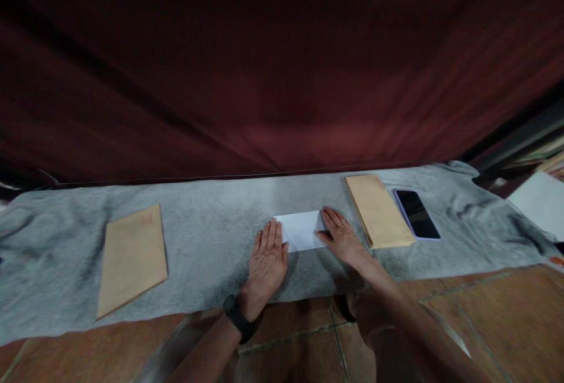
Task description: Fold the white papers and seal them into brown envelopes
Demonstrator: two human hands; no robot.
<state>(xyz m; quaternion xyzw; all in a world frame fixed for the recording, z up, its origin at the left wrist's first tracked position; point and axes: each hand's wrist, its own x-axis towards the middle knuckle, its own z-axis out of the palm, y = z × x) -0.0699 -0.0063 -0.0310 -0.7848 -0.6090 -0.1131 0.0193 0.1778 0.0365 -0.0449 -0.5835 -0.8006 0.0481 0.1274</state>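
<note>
A white folded sheet of paper (301,231) lies flat on the grey cloth in front of me. My left hand (268,259) rests palm down over its left end, fingers stretched out and pointing away from me. Over the right end, my right hand (342,237) presses flat with its fingers extended and its thumb on the paper. Both hands are open and grip nothing. The paper's two short ends are partly hidden under the fingers. To the right of my right hand lies a stack of brown envelopes (379,210).
A phone in a purple case (417,214) lies right of the stack. Another brown envelope (133,259) lies far left. Grey cloth (207,230) covers the long, narrow surface. Behind it hangs a dark red curtain (282,89); tiled floor (304,336) shows below.
</note>
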